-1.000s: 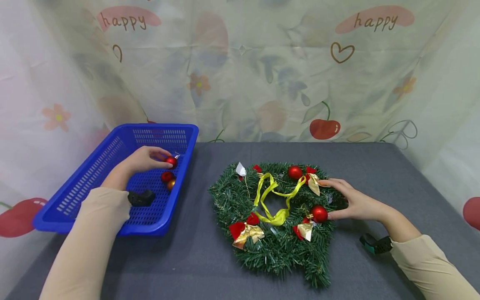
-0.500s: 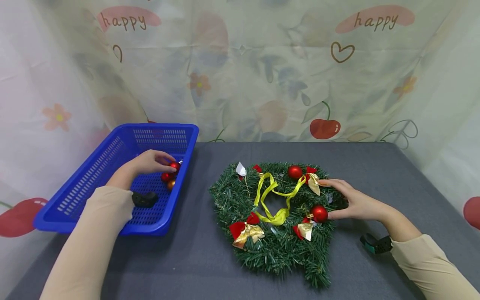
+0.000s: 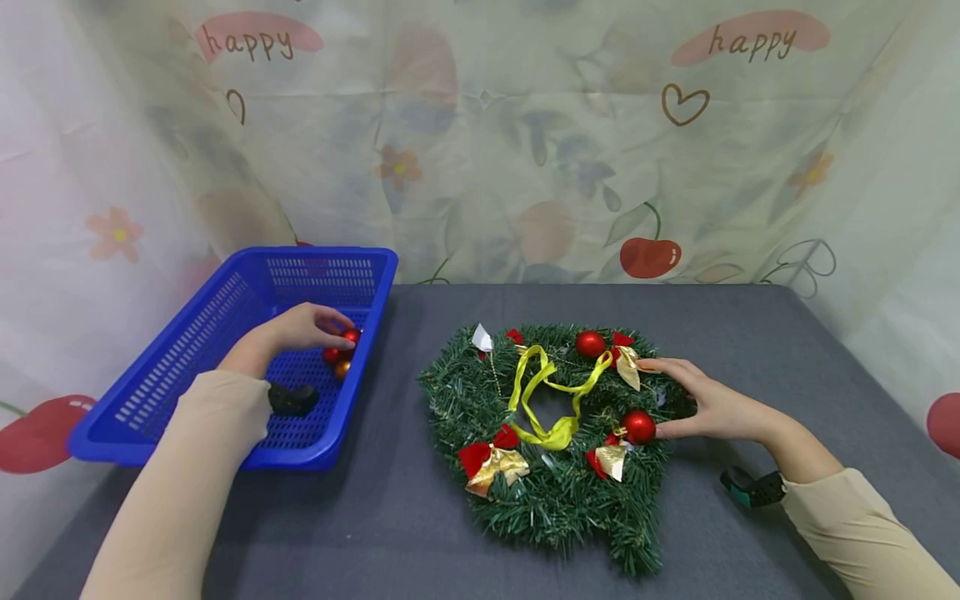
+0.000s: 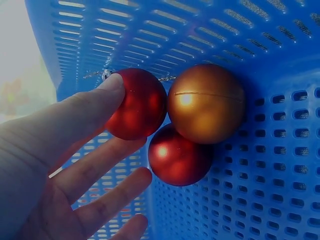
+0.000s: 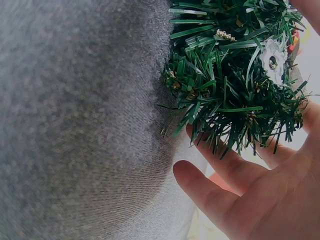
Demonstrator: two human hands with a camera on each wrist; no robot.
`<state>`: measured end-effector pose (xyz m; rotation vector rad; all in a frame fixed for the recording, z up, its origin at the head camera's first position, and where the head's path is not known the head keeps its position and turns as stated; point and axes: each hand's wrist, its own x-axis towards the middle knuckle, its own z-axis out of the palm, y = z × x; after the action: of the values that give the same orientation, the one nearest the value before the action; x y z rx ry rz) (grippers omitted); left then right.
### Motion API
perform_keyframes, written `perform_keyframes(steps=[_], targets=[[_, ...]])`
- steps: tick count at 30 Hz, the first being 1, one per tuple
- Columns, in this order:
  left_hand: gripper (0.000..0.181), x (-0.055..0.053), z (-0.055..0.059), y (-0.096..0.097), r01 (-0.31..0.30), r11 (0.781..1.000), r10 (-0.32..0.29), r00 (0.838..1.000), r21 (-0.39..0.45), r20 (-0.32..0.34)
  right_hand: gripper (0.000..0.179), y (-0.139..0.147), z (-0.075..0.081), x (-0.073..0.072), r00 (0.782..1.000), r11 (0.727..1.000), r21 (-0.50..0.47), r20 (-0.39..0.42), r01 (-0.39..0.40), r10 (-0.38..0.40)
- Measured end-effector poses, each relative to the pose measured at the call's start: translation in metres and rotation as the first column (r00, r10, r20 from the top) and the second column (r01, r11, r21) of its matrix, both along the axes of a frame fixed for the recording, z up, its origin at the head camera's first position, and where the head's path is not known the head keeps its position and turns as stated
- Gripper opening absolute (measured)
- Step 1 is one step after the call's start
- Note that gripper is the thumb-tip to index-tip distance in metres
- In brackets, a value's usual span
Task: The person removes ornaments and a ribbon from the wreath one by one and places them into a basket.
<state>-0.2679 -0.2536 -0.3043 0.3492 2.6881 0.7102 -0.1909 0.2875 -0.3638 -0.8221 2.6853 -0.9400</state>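
Inside the blue basket (image 3: 300, 458), my left hand (image 3: 300, 326) pinches a shiny red ball ornament (image 4: 140, 105); in the left wrist view the thumb lies over it near its silver cap. A gold ball ornament (image 4: 207, 102) and a second red ball ornament (image 4: 180, 161) lie right beside it against the basket wall. A green tinsel wreath (image 3: 465, 400) lies on the table. My right hand (image 3: 720, 408) rests at its right edge, fingers extended and spread, thumb beside a red ball (image 3: 639, 427) and forefinger at a gold-and-red bow (image 3: 627, 367).
The wreath carries more bows (image 3: 495, 467), another red ball (image 3: 590, 344) and a loose yellow ribbon (image 3: 557, 433) across its middle. A grey cloth covers the table (image 3: 397, 517). A printed curtain (image 3: 480, 150) hangs behind.
My left hand has moved slightly right and down with the red ball, bringing it close over the other ornaments in the basket. The right hand and the wreath have stayed in place.
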Motion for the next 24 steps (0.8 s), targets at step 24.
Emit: perform_keyframes(steps=[24], targets=[[0.038,0.005,0.014,0.006,-0.108,0.991,0.121,0.973,0.075,-0.196,0.079,0.002,-0.004,-0.002,1.000,1.000,-0.004,0.012,0.005,-0.005]])
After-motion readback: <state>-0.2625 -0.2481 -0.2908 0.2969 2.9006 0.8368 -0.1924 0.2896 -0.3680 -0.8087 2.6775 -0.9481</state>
